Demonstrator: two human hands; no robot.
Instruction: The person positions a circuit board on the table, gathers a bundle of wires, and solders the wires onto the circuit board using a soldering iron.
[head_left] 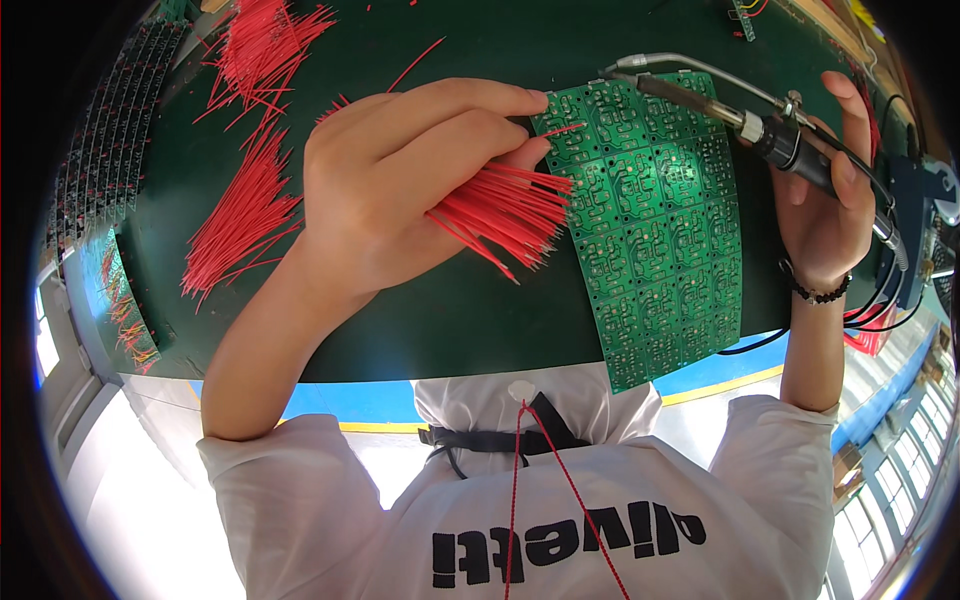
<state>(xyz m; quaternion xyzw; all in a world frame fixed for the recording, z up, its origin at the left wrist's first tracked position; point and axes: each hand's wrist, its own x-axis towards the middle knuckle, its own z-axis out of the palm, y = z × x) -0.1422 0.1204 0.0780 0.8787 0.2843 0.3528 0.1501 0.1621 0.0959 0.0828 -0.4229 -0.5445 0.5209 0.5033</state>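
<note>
My left hand [400, 180] grips red wires [505, 215] at the green circuit panel's [660, 230] left edge; my right hand [825, 200] clasps the soldering iron [770, 130] upper right.

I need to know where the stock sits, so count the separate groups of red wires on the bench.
3: one bundle of red wires gripped in the left hand, one loose pile at the top left, one fan-shaped pile left of that hand. More may lie hidden.

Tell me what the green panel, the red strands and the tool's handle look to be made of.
Green panel: rigid circuit-board laminate, glossy green coating, paler traces showing. Red strands in the left hand: likely thin plastic-insulated wire, with pale bare tips. Tool handle in the right hand: matte black, probably plastic or rubber.
</note>
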